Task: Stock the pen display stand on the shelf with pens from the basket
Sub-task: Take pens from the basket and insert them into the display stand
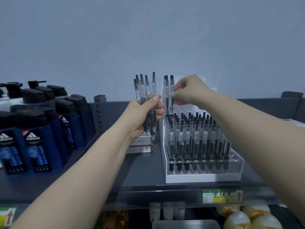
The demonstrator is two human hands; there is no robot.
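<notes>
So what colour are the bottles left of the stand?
The bottles are dark blue with black caps; head view.

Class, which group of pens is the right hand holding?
The few upright pens the right hand pinches at the stand's back rows; the left hand grips a bigger bunch.

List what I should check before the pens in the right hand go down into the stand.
1. Right hand pinches its pens: ok.
2. Those pens held upright: ok.
3. Free holes in the back rows of the stand: ok.
4. Pen tips lined up over holes: cannot tell.
5. Left hand grips the spare bunch: ok.
</notes>
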